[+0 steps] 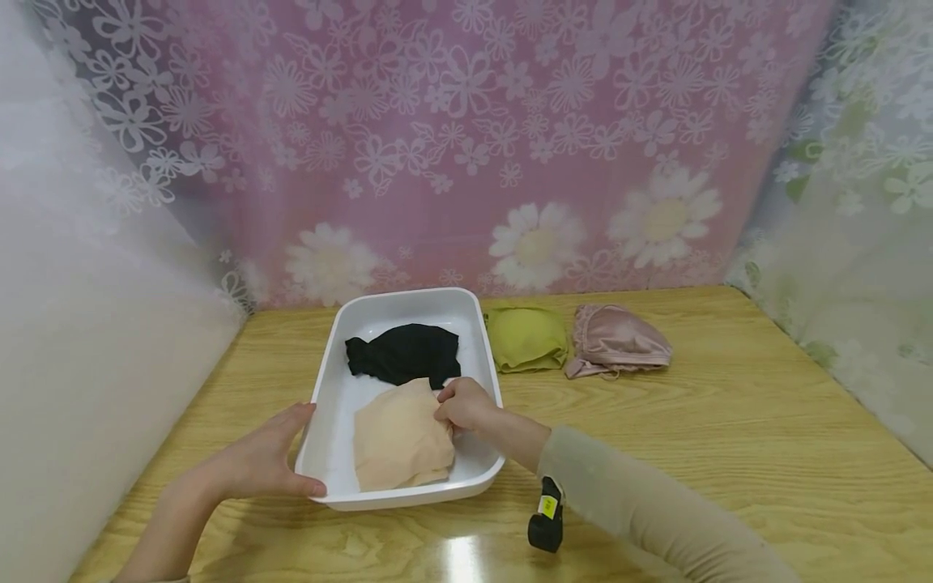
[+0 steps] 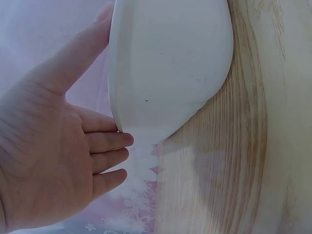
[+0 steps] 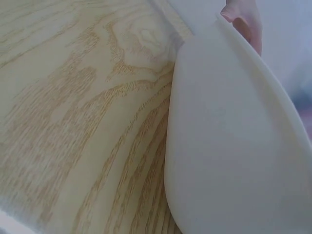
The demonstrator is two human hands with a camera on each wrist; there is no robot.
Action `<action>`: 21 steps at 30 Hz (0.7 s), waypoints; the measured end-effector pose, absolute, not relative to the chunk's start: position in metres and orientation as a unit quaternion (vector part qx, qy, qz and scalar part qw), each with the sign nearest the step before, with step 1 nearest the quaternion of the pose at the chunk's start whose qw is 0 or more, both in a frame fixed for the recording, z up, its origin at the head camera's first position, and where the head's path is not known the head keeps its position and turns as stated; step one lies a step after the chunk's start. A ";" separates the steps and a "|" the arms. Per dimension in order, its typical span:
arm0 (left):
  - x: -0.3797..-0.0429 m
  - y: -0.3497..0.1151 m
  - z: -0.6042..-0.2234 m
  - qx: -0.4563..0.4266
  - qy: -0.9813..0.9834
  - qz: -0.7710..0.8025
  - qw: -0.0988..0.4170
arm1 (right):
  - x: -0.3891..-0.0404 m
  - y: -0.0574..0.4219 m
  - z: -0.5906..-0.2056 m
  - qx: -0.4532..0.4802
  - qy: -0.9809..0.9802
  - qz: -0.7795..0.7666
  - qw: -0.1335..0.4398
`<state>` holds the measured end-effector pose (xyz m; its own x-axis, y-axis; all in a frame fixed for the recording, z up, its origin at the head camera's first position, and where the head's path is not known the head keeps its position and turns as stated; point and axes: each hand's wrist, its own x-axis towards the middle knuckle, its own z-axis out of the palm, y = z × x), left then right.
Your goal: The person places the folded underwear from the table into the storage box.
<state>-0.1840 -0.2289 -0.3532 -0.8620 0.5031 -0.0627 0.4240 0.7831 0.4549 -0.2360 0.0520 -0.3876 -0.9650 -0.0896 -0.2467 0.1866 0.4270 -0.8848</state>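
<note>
A white tray point(image 1: 401, 495) lies on the wooden table. Inside it, toward the near side, is a folded beige bra point(image 1: 401, 437). My right hand point(image 1: 466, 405) reaches over the tray's right wall and pinches the bra's right edge. Behind it in the tray lies a crumpled black garment point(image 1: 408, 354). My left hand point(image 1: 262, 457) touches the tray's near left corner, thumb and fingers spread along the rim. The left wrist view shows those fingers point(image 2: 109, 142) fairly straight against the tray's outer wall point(image 2: 170, 63). In the right wrist view, my right hand is out of sight.
Right of the tray lie a folded lime-green bra point(image 1: 526, 338) and a mauve satin bra point(image 1: 618, 340). A floral pink curtain point(image 1: 466, 146) hangs behind the table point(image 1: 692, 437), with pale curtains at both sides. A black strap point(image 1: 547, 518) hangs from my right sleeve.
</note>
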 end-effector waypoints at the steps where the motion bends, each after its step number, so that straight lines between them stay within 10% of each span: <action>1: -0.184 -0.229 -0.354 0.247 0.940 0.217 0.090 | -0.236 0.052 -0.388 0.025 0.839 -0.530 0.125; 21: -0.184 -0.229 -0.354 0.237 0.935 0.245 0.100 | -0.248 0.093 -0.329 -0.076 0.818 -0.562 0.099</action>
